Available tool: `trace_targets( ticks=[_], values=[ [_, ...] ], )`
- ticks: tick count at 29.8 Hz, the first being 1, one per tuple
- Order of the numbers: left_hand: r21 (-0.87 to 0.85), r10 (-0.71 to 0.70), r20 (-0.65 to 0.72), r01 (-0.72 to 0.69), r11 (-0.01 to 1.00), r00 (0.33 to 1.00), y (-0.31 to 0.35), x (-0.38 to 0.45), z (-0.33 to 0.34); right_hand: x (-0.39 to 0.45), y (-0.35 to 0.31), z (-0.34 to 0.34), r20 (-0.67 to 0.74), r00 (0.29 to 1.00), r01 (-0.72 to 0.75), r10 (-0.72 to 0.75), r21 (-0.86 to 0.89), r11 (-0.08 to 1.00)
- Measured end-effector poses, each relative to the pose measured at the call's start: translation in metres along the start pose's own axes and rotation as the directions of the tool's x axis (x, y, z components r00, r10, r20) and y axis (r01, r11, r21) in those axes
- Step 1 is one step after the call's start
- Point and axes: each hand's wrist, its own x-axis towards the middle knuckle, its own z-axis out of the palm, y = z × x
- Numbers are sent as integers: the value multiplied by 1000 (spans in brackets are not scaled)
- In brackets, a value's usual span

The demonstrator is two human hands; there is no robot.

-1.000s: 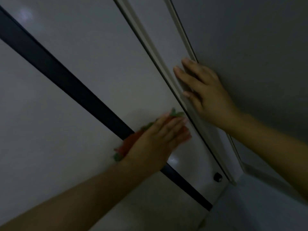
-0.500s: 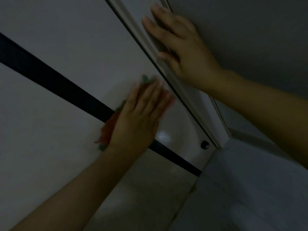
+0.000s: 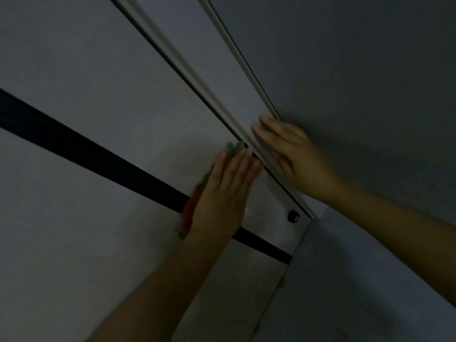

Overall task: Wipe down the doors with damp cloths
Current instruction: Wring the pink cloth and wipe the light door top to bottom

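Observation:
A pale door (image 3: 103,77) crossed by a black horizontal strip (image 3: 81,154) fills the left of the dim head view. My left hand (image 3: 223,193) lies flat on it with straight fingers, pressing a red and green cloth (image 3: 188,213) against the panel over the strip; only the cloth's edges show beside the palm and at the fingertips. My right hand (image 3: 293,159) rests flat, fingers straight, on the light door frame (image 3: 197,72) just right of the left hand.
A grey wall (image 3: 357,70) adjoins the frame on the right. A small dark round stop (image 3: 293,216) sits on the door near the frame's lower end. Grey floor (image 3: 357,292) lies at the lower right.
My left hand has slid the cloth up and towards the frame, its fingertips now close to the door's edge. The view shifted, and my right hand stays on the frame.

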Motion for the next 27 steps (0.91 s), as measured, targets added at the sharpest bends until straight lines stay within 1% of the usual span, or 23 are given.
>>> trace_targets(
  ticks=[3,6,10,13,15,19,21,23,25,27],
  values=[
    [2,98,41,-99,995,994,34,13,11,-28,17,10,31,996,-86,85,37,996],
    [-13,201,48,-201,980,978,73,22,25,-60,29,14,74,984,-167,162,67,984],
    [72,304,54,-307,949,951,84,19,32,-81,30,15,114,963,-253,244,69,965],
    [99,260,60,-265,959,964,81,17,34,-83,25,21,106,954,-289,280,84,953],
    [79,244,72,-249,965,967,88,18,32,-86,23,25,108,945,-320,310,89,943],
    [89,316,120,-327,941,941,114,19,33,-96,27,32,170,932,-336,320,73,939],
    [87,322,115,-332,939,940,114,16,34,-102,30,36,195,925,-348,328,79,934],
    [80,334,121,-345,935,935,106,4,36,-105,29,42,204,919,-366,338,122,922],
    [91,303,90,-310,946,949,94,-18,39,-107,29,47,204,914,-384,350,165,908],
    [35,204,29,-205,978,979,82,-39,43,-110,29,50,205,913,-389,351,188,902]
  ],
)
